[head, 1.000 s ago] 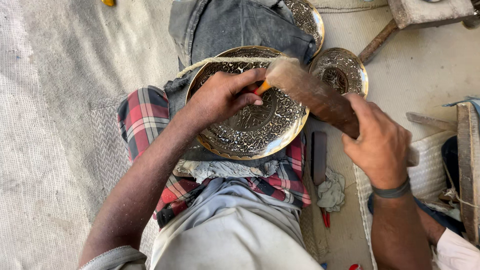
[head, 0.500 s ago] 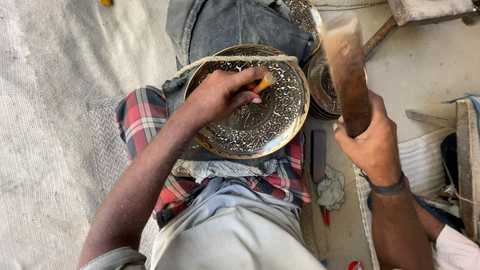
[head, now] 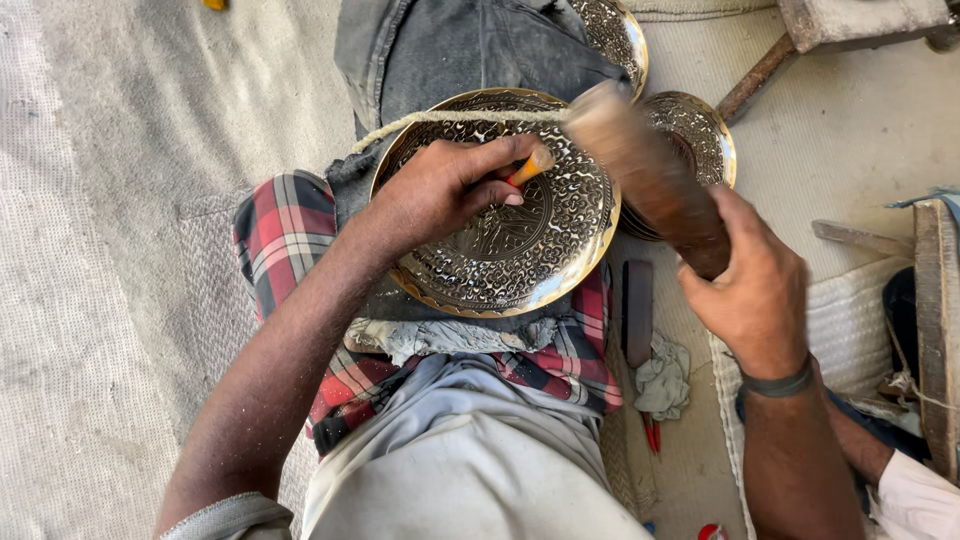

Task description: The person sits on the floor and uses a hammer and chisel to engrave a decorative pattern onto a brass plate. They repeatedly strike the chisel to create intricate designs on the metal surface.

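Engraved plate: a round brass plate [head: 500, 225] with dense raised patterning and a polished rim sits at the centre of the frame, tilted on the person's lap over a red plaid cloth [head: 285, 230].
Left hand: the left hand [head: 445, 190] lies on the plate's upper left part, fingers curled tight and pinching a small orange-tipped chisel [head: 528, 167] against the metal.
Right hand: the right hand [head: 755, 290] at centre right is closed in a fist around the lower end of a wooden mallet [head: 645, 170]; a dark band [head: 780, 382] circles the wrist.
Mallet: it slants up and left from the fist, its blurred head just above the chisel's top.
Cord: a pale twisted cord [head: 450, 120] crosses the plate's upper edge.
Padding: crumpled whitish rag [head: 450, 335] lies under the plate's lower rim.
Other plates: two more patterned brass plates, one [head: 700, 140] right of the mallet, one [head: 615, 30] at the top centre, partly under dark grey cloth [head: 460, 50].
Right of lap: a dark flat bar [head: 638, 310], a crumpled grey rag [head: 665, 380] and red handles [head: 652, 435] below it.
Ground: woven pale matting [head: 100, 250] fills the left side.
Labels: no package or sign can be made out.
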